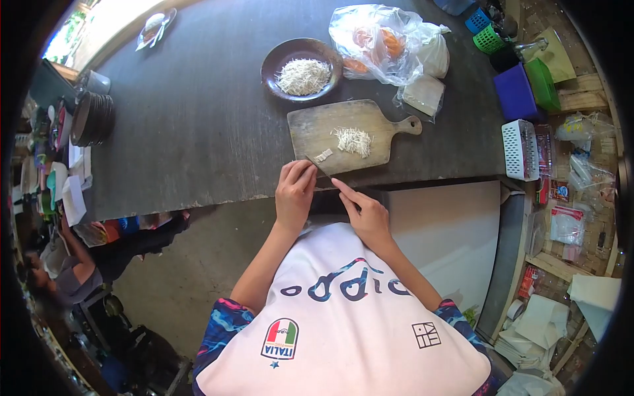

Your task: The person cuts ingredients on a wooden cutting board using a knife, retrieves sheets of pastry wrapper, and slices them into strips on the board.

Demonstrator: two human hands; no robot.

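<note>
A wooden cutting board (360,115) with a handle lies near the table's front edge. On it rest a small heap of thin white strips (353,142) and a few pale pieces (323,156) by its lower left corner. My left hand (295,191) is at that corner, fingers bent and pressed together; what they hold, if anything, is hidden. My right hand (360,210) grips a knife (320,169), index finger stretched along it, the blade pointing up and left toward my left fingertips. Behind the board, a dark round plate (274,77) holds a larger heap of white shreds (303,77).
Plastic bags with orange items (383,45) and a wrapped pale block (423,94) lie behind the board. Stacked dark plates (92,119) stand at the table's left end. Baskets (520,150) line the right side. Another person (79,267) is at the lower left.
</note>
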